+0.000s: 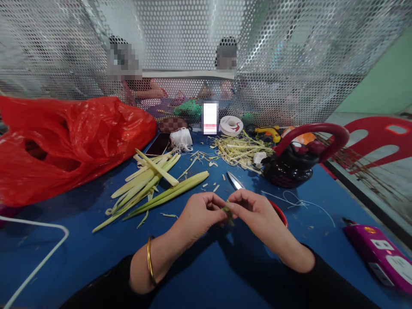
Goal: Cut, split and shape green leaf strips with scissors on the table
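Blue tabletop [86, 253], red bag [99, 139], yellow-green stalks [170, 193] (some paler), white spool [224, 125] with red marking, purple device [380, 251], gold bangle [149, 257]

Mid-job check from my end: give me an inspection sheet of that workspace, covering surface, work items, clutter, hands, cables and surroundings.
Surface: blue tabletop, strewn with plant scraps.
Work items: small greenish piece at the fingertips; long pale-green strips piled left of centre; knife blade behind the right hand, handle hidden.
Clutter: red plastic bag, heap of shreds, black pot with red handle, purple box.
Hands: left hand and right meet, pinching the piece.
Cables: white cord or rod at left, unclear which; loose string at right.
Surroundings: perforated reflective sheet behind; red chair at right.
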### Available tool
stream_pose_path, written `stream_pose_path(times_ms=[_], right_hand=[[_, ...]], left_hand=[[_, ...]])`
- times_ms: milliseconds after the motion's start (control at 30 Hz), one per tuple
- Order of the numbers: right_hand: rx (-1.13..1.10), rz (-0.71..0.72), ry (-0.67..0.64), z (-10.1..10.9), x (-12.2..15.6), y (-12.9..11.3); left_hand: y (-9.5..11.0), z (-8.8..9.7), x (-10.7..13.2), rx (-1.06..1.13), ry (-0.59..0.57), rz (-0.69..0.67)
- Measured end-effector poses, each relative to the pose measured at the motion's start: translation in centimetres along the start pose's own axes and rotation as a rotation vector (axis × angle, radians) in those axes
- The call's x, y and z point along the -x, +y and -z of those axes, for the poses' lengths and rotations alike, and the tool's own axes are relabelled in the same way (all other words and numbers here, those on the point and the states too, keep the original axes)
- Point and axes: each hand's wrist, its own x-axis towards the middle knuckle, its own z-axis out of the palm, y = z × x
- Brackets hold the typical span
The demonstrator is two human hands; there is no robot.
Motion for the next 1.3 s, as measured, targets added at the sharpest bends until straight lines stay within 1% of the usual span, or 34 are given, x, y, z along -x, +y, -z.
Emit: stream_pose_path(times_ms=[133,200,367,567,700,800,967,1167,1300], right_hand=[[0.142,0.035,0.057,0.0,-0.1,0.5],[0.175,0.05,0.088,0.0,-0.1,0.6],[0.164,0.039,0.119,-0.3,0.1,0.7],[0.186,0.124,0.126,-0.3,0.1,0.8],[0.133,0.131,0.109,-0.4,0.2,0.6],[0.101,0.141,0.093,-0.5,0.2,0.5],[0.137,0.151,0.045,-0.4,0.2,0.6],[0.01,0.054,0.001,-0.8,0.2,0.7],[-0.04,0.054,0.005,-1.0,0.2,0.8]], left_hand=[[-0.6,-0.1,-0.2,-0.042,-0.017,0.018],[-0.8,-0.2,-0.2,-0.036,-0.034,0.035],[-0.7,-0.2,-0.2,0.042,-0.131,0.069],[-0.6,-0.1,-0.1,0.143,-0.187,0.089],[-0.7,0.0,-0.1,0.147,-0.232,0.105],[-0.9,0.0,-0.2,0.131,-0.233,0.101],[-1.2,0.0,-0.1,0.084,-0.252,0.125],[-1.0,0.0,0.0,0.04,-0.318,0.153],[-1.0,0.1,-0.1,0.043,-0.36,0.163]])
